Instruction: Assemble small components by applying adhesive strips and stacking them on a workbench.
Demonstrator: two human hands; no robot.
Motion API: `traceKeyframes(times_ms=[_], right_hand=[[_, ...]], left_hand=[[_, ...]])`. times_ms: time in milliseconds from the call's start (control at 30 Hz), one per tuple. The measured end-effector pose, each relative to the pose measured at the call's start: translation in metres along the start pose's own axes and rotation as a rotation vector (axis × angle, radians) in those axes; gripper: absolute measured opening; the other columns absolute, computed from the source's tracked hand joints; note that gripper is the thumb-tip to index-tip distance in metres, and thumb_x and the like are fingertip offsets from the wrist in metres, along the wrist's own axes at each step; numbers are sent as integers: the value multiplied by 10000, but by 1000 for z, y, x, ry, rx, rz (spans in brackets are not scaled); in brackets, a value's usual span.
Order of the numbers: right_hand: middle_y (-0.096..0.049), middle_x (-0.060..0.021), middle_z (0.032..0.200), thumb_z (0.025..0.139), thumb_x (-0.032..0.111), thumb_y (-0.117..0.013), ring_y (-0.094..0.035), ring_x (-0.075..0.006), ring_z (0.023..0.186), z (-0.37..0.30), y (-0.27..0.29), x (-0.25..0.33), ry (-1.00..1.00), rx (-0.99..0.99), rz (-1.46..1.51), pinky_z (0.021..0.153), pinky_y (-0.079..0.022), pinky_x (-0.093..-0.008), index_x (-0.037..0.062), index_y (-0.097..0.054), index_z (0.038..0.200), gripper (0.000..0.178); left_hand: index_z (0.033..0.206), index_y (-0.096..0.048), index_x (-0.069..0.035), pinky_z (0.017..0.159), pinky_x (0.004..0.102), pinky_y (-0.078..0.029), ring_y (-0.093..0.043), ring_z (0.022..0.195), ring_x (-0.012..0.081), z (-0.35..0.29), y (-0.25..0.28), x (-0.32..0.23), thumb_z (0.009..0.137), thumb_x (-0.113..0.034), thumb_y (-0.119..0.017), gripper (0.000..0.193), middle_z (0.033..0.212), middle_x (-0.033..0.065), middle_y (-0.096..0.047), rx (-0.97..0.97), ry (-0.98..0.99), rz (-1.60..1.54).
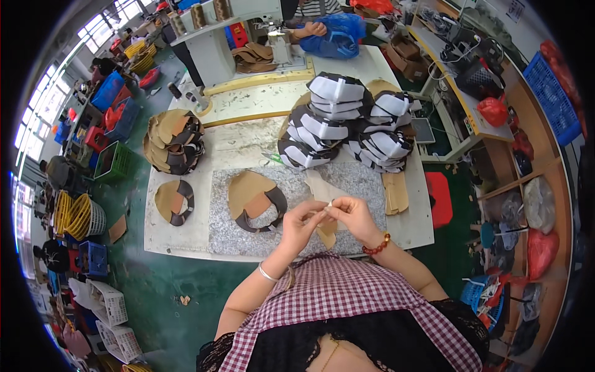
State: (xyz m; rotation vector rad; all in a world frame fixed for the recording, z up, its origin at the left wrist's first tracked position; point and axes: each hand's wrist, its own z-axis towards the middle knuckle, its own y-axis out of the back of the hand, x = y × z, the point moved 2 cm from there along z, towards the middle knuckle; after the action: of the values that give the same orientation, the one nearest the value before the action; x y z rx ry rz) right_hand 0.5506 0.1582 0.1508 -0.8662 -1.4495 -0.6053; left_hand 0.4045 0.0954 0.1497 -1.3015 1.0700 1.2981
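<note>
My left hand and my right hand meet over the near part of the table, thumbs and fingertips pinched together. What they pinch is too small to make out. Under and behind them lies a thin beige sheet. Left of my hands, a tan and black shoe upper rests on the speckled grey work mat. A second tan and black upper lies farther left. Green-handled snips lie beyond the mat, beside piled black and white uppers.
Tan and black uppers are stacked at the table's left. Folded tan pieces lie right of the mat. A sewing machine stands across the table, where another person's hand is near a blue plastic bag. A red stool is at right.
</note>
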Motion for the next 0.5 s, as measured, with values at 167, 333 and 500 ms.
traceKeyframes(times_ms=[167, 333, 500], right_hand=[[-655, -80, 891, 905, 75, -513, -625, -120, 811, -4, -9, 29, 2, 143, -110, 728, -505, -233, -54, -608, 991, 182], [-653, -95, 902, 898, 48, -510, -629, -137, 825, -3, -4, 23, 19, 164, -25, 752, -521, -249, -64, -601, 1014, 185], [-654, -99, 893, 891, 47, -530, -630, -136, 822, -7, -10, 21, 1, 181, 46, 761, -524, -257, -67, -598, 1024, 189]], left_hand=[[982, -625, 12, 700, 242, -514, -632, 821, 141, -2, 11, -3, 836, -31, -607, 153, 936, 79, -631, -46, -84, -22], [961, -636, 12, 720, 249, -520, -644, 832, 167, -2, 13, -28, 806, -7, -621, 157, 903, 105, -640, -13, -192, 331], [963, -645, 12, 709, 264, -534, -657, 775, 178, -5, 16, -28, 798, -10, -625, 168, 854, 106, -654, 57, -207, 223]])
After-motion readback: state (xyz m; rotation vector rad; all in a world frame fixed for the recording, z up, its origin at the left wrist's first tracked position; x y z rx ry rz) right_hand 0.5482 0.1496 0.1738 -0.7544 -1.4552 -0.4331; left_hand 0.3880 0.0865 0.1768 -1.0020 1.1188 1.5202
